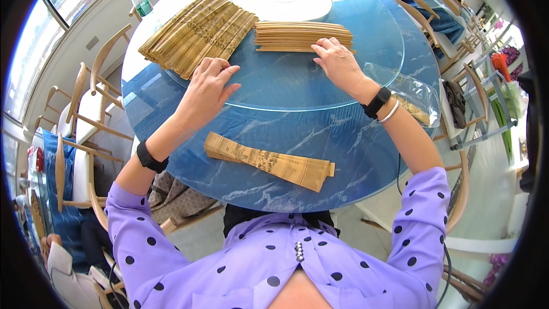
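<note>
A big stack of pleated, golden-brown printed fan papers [200, 31] lies at the far left of the round table. Over its near corner is my left hand [213, 87], fingers loosely bent and thumb apart, with nothing visible in it. To the right of the stack lies a bundle of slim wooden fan ribs [286, 35], side by side. My right hand [340, 64] is bent over the near right end of this bundle, fingertips on the ribs; how many it grips is hidden. Closer to me, loose folded fan papers [269, 159] lie crossed on the tabletop.
A clear glass turntable [297, 88] stands on the blue marbled table [189, 163]. At the right lies a clear plastic bag [412, 94] with printed paper in it. A plastic bottle [140, 1] stands at the far left edge. Wooden chairs [106, 60] surround the table.
</note>
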Demonstrator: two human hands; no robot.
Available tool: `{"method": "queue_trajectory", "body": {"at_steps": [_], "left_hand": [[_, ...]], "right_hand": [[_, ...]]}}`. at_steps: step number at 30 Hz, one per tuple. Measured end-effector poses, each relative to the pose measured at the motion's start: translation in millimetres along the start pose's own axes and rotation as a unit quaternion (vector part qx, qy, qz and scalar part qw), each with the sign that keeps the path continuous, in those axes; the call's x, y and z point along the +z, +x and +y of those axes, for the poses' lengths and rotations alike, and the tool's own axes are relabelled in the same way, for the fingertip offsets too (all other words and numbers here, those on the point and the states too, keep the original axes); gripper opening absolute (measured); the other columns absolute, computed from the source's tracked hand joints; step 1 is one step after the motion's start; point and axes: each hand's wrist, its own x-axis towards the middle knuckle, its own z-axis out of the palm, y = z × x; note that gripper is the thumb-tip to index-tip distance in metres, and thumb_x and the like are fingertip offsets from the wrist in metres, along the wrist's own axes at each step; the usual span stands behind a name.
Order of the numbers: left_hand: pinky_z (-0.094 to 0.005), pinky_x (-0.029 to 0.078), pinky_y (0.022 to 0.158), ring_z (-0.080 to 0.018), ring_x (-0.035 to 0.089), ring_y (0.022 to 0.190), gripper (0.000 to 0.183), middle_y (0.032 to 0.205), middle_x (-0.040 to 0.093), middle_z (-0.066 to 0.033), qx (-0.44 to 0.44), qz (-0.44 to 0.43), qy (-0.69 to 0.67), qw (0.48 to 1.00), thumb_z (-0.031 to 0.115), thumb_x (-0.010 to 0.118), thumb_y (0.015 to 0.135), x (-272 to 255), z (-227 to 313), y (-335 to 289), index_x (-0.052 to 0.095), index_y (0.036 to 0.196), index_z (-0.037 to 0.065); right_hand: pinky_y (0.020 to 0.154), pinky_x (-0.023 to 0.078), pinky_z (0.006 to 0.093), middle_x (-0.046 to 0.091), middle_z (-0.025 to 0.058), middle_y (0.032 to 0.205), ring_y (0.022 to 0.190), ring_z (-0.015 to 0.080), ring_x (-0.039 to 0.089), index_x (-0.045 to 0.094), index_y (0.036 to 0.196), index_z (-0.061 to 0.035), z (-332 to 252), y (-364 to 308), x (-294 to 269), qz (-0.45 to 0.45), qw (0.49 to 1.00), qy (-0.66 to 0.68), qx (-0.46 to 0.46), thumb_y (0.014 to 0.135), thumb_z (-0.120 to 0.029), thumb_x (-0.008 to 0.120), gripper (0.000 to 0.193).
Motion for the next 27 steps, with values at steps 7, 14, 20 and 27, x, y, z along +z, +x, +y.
{"method": "queue_trajectory", "body": {"at_steps": [7,14,20,27], "left_hand": [[-0.0465,0.043,0.103,-0.0318,0.049,0.121,0.051,0.129,0.051,-0.0122,0.081,-0.161,-0.125,0.976,0.023,0.072,0.09,-8,107,-73,0.056,0.136,0.005],[-0.0449,0.04,0.105,-0.0343,0.047,0.125,0.054,0.133,0.049,-0.0151,0.015,-0.158,-0.119,0.98,0.022,0.072,0.09,-10,136,-108,0.053,0.136,0.001],[-0.0476,0.042,0.101,-0.0353,0.05,0.118,0.051,0.129,0.054,-0.0129,-0.066,-0.083,-0.159,0.982,0.014,0.074,0.086,2,157,-130,0.057,0.133,0.004],[-0.0457,0.043,0.1,-0.0347,0.051,0.118,0.049,0.128,0.054,-0.0132,-0.106,-0.016,-0.119,0.987,0.013,0.072,0.088,18,165,-131,0.057,0.133,0.002]], "right_hand": [[0.097,0.051,0.0421,0.063,0.0137,0.106,0.11,0.0318,0.059,0.069,0.098,-0.0001,6,15,19,-0.063,0.997,-0.022,0.028,0.093,-0.024,0.07,0.025],[0.094,0.05,0.0424,0.063,0.0103,0.1,0.105,0.0298,0.059,0.064,0.093,-0.0043,7,11,8,-0.07,0.997,0.015,0.03,0.091,-0.023,0.073,0.021],[0.093,0.049,0.0407,0.061,0.0126,0.098,0.102,0.0299,0.059,0.061,0.095,-0.0026,0,-7,4,-0.125,0.991,0.015,-0.044,0.098,-0.022,0.065,0.02],[0.08,0.058,0.0384,0.064,0.018,0.091,0.083,0.0348,0.067,0.052,0.1,0.0004,-23,-34,-36,-0.068,0.997,0.035,-0.005,0.102,-0.02,0.058,0.021]]}}
